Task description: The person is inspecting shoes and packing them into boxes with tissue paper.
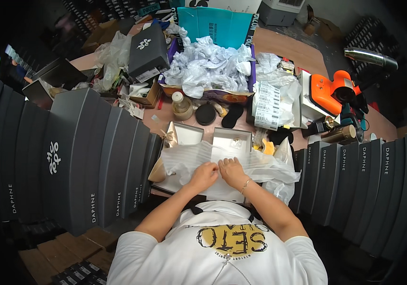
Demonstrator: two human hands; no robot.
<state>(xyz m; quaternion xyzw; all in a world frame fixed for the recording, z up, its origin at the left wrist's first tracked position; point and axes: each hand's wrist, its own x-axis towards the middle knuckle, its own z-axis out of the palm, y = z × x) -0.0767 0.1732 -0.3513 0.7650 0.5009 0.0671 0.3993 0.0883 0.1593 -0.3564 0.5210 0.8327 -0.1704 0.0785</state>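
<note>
A thin translucent white wrapping sheet [189, 157] stretches across the work spot in front of me. Both hands meet at its middle: my left hand [205, 175] is closed with its fingertips pinching the sheet, and my right hand [232, 172], wearing a bracelet, has its fingers curled down on the sheet just beside it. Under and behind the sheet lies an open white-lined box [232, 137] with a small gold-coloured item inside. At the left of it, a shiny beige shoe with a bow [169, 137] is partly covered by the sheet.
Stacks of dark grey shoe boxes [77, 161] rise at my left, and more boxes [355, 171] at my right. Behind the work spot stand a carton of crumpled paper [208, 64], a bottle [181, 105], a round black tin [206, 114], label sheets [267, 105] and an orange device [324, 92].
</note>
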